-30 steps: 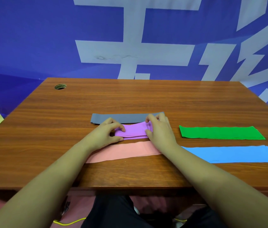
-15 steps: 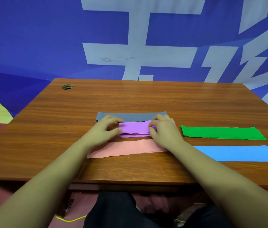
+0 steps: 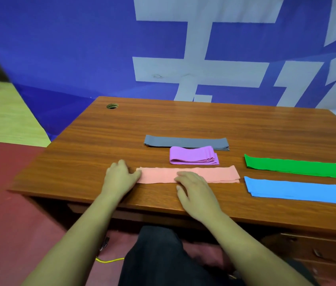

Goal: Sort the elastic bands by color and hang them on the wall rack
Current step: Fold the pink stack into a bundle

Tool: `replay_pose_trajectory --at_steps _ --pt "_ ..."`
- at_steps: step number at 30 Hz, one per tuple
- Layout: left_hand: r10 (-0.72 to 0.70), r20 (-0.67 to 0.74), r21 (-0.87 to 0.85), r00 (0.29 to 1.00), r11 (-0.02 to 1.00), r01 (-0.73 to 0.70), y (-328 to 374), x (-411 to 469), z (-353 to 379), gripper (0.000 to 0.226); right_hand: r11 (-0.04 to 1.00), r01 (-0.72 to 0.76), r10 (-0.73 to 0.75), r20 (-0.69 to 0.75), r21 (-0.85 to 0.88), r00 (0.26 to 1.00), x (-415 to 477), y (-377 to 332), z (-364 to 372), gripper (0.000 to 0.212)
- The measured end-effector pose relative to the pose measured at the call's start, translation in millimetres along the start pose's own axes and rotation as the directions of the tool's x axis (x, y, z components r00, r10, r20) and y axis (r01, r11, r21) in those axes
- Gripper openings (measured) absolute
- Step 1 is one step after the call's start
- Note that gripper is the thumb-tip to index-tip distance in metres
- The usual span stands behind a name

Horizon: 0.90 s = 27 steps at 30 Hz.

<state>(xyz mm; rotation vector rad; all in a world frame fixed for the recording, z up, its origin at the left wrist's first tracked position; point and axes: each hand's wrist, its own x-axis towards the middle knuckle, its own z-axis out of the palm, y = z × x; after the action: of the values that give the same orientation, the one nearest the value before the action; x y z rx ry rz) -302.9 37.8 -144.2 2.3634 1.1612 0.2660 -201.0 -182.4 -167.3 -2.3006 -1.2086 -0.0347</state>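
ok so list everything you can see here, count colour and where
grey band: 1, grey, flat, farthest of the middle three
purple band: 1, purple, folded, between grey and pink
pink band: 1, pink, flat, nearest, by the hands
green band: 1, green, flat, right side
blue band: 1, blue, flat, right, nearer than green
desk: 1, brown wood, under all bands
cable hole: 1, dark, desk's far left corner
banner: 1, blue with white characters, behind desk
cable: 1, yellow, below desk
left hand: 1, touching pink band's left end
right hand: 1, fingers resting on pink band's near edge
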Motion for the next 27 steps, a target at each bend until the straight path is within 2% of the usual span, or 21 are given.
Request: replay_pose_trajectory --at_steps 3,8,11,14,17,20,23,24,25,27 --pt "-0.079 0.041 0.074 0.996 0.994 0.076 4.2 -1.3 5.4 0.062 1.000 -0.004 0.004 -0.004 -0.012 1.000 -0.4 -0.5 -0.6 0.033" --pt "-0.198 0.089 0.091 0.976 0.978 0.190 23.7 -9.7 10.9 0.061 1.000 -0.021 0.021 0.002 -0.015 1.000 -2.2 -3.0 -2.1 0.033" --pt "-0.149 0.017 0.120 0.989 0.982 0.146 33.2 -22.5 15.8 0.050 1.000 -0.022 0.022 -0.003 0.003 1.000 -2.1 -4.5 -4.5 0.032" --pt "-0.075 -0.002 -0.040 0.997 0.996 0.075 37.2 -26.4 18.0 0.034 1.000 -0.020 0.020 -0.004 0.003 1.000 -1.4 -5.9 -5.9 0.032" --pt "-0.108 0.048 -0.275 0.993 0.954 0.117 43.8 -27.4 11.6 0.037 0.999 -0.035 0.034 0.017 0.036 0.999 -0.7 -4.5 -4.1 0.031" --pt "-0.021 0.023 -0.460 1.000 0.887 0.030 48.4 -32.7 7.0 0.038 0.965 -0.144 0.133 0.064 0.218 0.989 5.4 -3.7 -12.7 0.025" --pt "0.169 -0.048 -0.611 0.984 0.774 -0.163 56.4 -40.8 10.2 0.037 0.836 -0.302 0.308 0.064 0.458 0.949 20.5 -9.6 -31.3 0.014" --pt "0.215 -0.055 -0.653 0.975 0.731 -0.198 60.3 -42.6 12.9 0.036 0.749 -0.352 0.367 0.090 0.561 0.926 25.7 -13.6 -37.1 0.014" --pt "0.257 -0.054 -0.680 0.965 0.698 -0.224 65.2 -44.4 15.8 0.035 0.609 -0.402 0.419 0.154 0.684 0.895 30.1 -18.4 -41.7 0.019" --pt "0.340 -0.037 -0.707 0.940 0.656 -0.265 73.6 -48.2 22.5 0.040 0.257 -0.471 0.442 0.331 0.844 0.834 36.0 -27.8 -49.0 0.032"
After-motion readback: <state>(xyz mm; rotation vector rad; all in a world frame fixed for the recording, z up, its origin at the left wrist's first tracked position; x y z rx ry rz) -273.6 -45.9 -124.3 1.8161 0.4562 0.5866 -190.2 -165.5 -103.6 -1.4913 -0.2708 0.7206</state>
